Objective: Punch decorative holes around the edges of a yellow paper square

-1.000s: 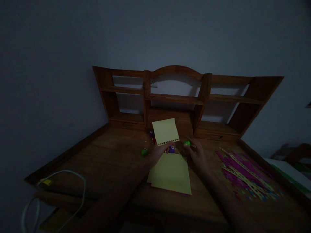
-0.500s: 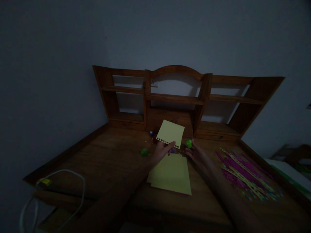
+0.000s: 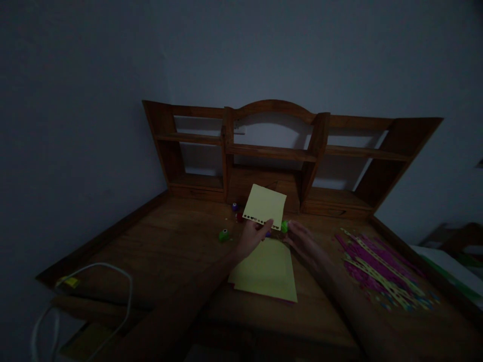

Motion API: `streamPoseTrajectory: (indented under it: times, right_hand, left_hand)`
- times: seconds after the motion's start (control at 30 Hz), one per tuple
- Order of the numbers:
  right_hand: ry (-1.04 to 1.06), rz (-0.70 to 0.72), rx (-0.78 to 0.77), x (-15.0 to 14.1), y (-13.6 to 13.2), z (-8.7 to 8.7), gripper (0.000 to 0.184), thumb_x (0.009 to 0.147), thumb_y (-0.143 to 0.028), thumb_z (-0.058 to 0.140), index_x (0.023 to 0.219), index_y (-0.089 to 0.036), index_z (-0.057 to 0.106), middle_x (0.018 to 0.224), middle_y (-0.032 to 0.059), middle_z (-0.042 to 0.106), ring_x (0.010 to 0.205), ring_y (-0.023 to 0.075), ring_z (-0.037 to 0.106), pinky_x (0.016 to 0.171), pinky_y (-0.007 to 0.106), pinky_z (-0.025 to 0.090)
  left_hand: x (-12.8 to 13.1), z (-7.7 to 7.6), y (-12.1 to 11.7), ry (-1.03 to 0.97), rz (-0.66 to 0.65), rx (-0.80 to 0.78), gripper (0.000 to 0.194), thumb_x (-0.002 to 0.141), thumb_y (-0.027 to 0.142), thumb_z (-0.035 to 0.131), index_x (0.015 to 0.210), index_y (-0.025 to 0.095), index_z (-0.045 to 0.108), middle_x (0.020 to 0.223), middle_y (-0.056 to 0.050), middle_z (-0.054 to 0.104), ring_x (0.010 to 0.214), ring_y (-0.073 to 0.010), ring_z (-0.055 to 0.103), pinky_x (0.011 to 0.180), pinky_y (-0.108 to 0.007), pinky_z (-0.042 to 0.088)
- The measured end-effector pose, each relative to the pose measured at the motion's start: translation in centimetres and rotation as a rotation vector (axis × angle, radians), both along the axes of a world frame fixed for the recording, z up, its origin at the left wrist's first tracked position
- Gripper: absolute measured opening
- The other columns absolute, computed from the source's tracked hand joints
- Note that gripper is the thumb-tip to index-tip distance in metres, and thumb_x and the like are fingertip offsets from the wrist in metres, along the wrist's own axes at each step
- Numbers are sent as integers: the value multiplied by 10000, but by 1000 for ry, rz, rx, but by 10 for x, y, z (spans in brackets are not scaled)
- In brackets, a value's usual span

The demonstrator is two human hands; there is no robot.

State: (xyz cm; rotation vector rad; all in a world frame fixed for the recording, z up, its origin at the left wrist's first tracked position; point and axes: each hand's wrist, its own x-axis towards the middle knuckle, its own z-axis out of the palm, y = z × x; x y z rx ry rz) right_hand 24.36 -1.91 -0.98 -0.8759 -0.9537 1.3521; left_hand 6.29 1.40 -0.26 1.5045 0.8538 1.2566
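- Left hand [image 3: 252, 240] is pinching the yellow paper sheet [image 3: 265, 200] by its hole-punched near edge.
- Right hand [image 3: 305, 242] is grasping the green craft punch [image 3: 284, 227] — just right of that edge, contact unclear.
- The edge is slanting rightward — down toward the punch.

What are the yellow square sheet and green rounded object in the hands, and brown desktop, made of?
Yellow square sheet: likely matte paper; thin, no glare, punched edge.
Green rounded object: probably plastic, from its saturated colour; finish unclear.
Brown desktop: apparently wood, dull; faint streaky grain.

Forward-and-down head view over desk [image 3: 177, 246]
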Motion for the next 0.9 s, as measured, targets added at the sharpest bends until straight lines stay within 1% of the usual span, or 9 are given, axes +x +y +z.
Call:
streamPoseTrajectory:
  times: [0.2,0.33,0.47,0.6,0.77,0.9]
  right_hand:
    - [48,-15,0,-2,1,1,272,664,-367,818,877,-255,691,936,4,699,815,166,641,733,285,516]
    - [35,-9,12,0,1,1,278,663,-381,818,871,-252,687,935,5,699,804,169,643,729,296,517]
    - [5,-2,22,0,2,-2,277,695,-394,794,904,-256,676,953,17,702,844,191,654,755,318,522]
    - [-4,25,31,-1,1,-4,259,723,-389,774,924,-259,675,967,25,702,856,200,658,772,333,525]
    - [-9,46,-2,-2,-2,-2,244,708,-342,787,910,-240,695,974,32,703,835,186,651,720,293,525]
    - [-12,109,-1,-2,-1,-3,221,690,-321,796,861,-210,709,922,35,704,801,166,643,675,259,514]
  left_hand:
    - [-1,4,0,23,73,46,370,787,509,603,670,161,563,514,8,510,458,-103,438,446,-226,305]
    - [-2,6,0,41,76,51,363,793,502,600,673,160,572,494,9,512,462,-110,454,460,-227,316]
    - [-2,6,-1,43,43,47,378,787,514,606,650,165,559,501,10,514,457,-107,450,456,-228,311]
    - [0,1,1,40,10,50,395,791,516,601,625,164,538,516,15,496,455,-94,433,442,-218,290]
    - [0,-9,6,77,-38,43,403,792,525,600,639,155,554,510,19,493,442,-86,423,432,-212,294]
    - [-1,-14,10,138,-84,57,429,802,530,592,607,152,538,484,18,470,436,-84,423,433,-211,302]
